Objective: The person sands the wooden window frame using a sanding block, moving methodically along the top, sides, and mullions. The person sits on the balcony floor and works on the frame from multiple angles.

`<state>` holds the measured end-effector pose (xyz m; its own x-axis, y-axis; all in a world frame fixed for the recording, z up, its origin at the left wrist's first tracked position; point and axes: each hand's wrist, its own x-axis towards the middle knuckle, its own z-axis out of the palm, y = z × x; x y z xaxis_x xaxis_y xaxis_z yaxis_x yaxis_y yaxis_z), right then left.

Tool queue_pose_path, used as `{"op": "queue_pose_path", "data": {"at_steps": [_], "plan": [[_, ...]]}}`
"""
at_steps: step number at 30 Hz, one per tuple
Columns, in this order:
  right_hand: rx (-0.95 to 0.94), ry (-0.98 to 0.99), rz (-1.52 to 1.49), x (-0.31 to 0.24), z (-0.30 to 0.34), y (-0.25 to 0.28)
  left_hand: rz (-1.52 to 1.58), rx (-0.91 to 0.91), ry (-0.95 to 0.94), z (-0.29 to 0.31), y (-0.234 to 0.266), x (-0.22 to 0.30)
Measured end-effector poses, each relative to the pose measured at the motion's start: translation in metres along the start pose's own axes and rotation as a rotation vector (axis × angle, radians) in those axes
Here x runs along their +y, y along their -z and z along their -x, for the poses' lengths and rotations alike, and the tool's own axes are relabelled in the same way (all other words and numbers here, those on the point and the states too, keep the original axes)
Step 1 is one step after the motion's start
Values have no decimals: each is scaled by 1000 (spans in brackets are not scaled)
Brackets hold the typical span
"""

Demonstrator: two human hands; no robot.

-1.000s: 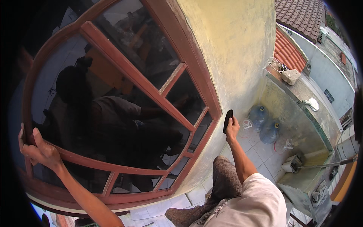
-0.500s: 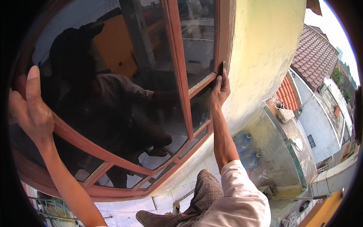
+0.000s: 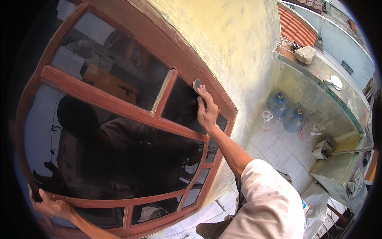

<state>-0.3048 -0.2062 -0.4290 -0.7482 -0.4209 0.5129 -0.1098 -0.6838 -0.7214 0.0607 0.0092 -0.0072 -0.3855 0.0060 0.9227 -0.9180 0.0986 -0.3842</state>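
Note:
A red-brown wooden window frame (image 3: 95,95) with dark, reflecting panes fills the left and middle of the view. Far down at the left, my left hand (image 3: 53,207) is closed around a bar of this frame, the fingers partly hidden at its edge. My right hand (image 3: 207,113) presses a small grey flat piece, possibly sandpaper (image 3: 196,84), against the frame's right-hand board, under its fingertips. Bare, pale wood shows on a short crossbar (image 3: 162,92) left of that hand. My reflection darkens the large pane (image 3: 119,147).
A worn yellow wall (image 3: 234,47) borders the frame. Below at right, blue water jugs (image 3: 293,118) stand on a tiled floor (image 3: 274,149) beside a low wall (image 3: 330,93), which carries a stone block (image 3: 305,54). Roofs (image 3: 296,24) lie beyond.
My view has turned, so the window now appears tilted. My right hand has shifted along the frame's board with the grey piece. The raised left thumb has lowered, and that hand grips the frame.

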Motion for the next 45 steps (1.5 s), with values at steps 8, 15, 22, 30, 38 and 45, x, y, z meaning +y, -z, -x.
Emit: {"op": "queue_pose_path", "data": {"at_steps": [8, 15, 22, 30, 38, 45], "plan": [[-22, -72, 9, 3, 16, 23, -74, 8, -39, -6, -4, 18], [-61, -69, -122, -3, -18, 7, 94, -28, 71, -7, -3, 0], [-53, -112, -99, 16, 11, 23, 21, -2, 22, -16, -7, 16], [-67, -83, -79, 22, 9, 29, -59, 25, 2, -14, -6, 10], [-45, 111, -180, -30, -48, -17, -165, -3, -9, -5, -4, 9], [-38, -67, -94, 1, -20, 4, -116, 21, 94, -14, -6, 35]]}}
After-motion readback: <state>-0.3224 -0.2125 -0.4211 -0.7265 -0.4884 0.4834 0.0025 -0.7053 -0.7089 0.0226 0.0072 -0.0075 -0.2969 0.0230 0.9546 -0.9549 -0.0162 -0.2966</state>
